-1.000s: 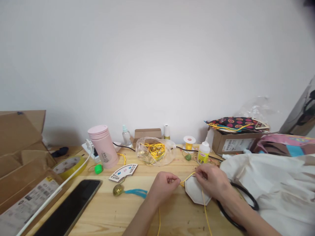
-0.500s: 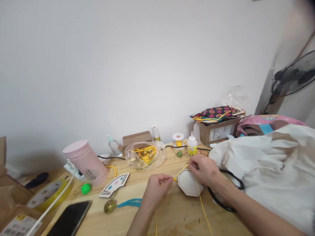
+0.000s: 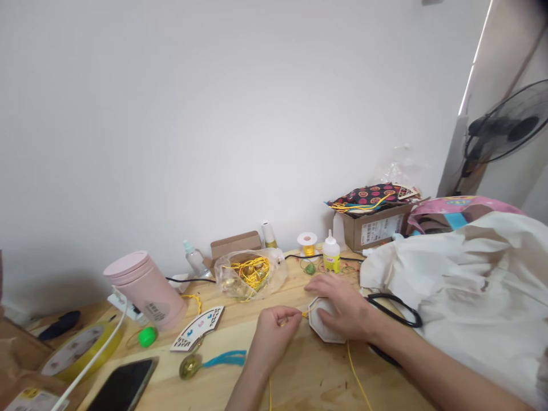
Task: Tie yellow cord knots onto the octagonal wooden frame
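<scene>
Here, we see the wooden table under everything, with the octagonal panel lying on it as our landmark. The white cloth is heaped to the right of the panel. The cardboard box, holding patterned fabric, stands behind it and to the right. Our right hand reaches over the panel, its fingers held apart and stretched past the far edge, the thumb over the panel's face. Our left hand is just left of it, thumb and forefinger pinching the yellow cord near the panel's left edge; we cannot tell how the other fingers lie. The pink tumbler stands well left of the panel, and the phone lies left and nearer us. The clear bag of yellow string sits behind and left. The glue bottle stands upright behind the panel, as does the spool. The green cap is far left of it.
</scene>
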A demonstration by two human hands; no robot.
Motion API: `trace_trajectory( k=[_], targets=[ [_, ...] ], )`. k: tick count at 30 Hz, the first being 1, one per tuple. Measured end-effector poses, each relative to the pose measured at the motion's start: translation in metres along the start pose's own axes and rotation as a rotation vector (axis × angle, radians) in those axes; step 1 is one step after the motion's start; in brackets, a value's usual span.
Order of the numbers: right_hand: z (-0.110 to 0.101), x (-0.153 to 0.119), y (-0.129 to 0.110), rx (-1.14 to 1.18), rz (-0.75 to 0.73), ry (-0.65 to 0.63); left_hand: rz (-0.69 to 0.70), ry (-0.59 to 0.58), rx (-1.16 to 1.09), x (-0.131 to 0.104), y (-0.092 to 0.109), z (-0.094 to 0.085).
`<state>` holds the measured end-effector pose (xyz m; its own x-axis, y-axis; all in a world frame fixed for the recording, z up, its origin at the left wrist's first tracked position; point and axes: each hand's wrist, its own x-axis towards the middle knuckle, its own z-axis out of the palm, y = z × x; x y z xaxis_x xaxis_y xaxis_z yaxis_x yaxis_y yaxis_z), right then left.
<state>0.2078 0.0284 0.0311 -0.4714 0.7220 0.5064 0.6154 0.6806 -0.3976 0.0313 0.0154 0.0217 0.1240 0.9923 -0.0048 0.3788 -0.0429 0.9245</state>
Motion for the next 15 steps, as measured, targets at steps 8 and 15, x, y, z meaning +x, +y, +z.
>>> trace_trajectory(
  k=[8, 15],
  targets=[
    [0.0109, 0.0022, -0.0019, -0.017, -0.096, -0.017, 0.056, -0.016, 0.059, -0.0014, 0.0049, 0.0005],
    [0.0097, 0.0020, -0.0012, -0.026, -0.091, 0.043, 0.054, -0.042, 0.040, -0.0017, 0.0028, 0.0028]
  ],
)
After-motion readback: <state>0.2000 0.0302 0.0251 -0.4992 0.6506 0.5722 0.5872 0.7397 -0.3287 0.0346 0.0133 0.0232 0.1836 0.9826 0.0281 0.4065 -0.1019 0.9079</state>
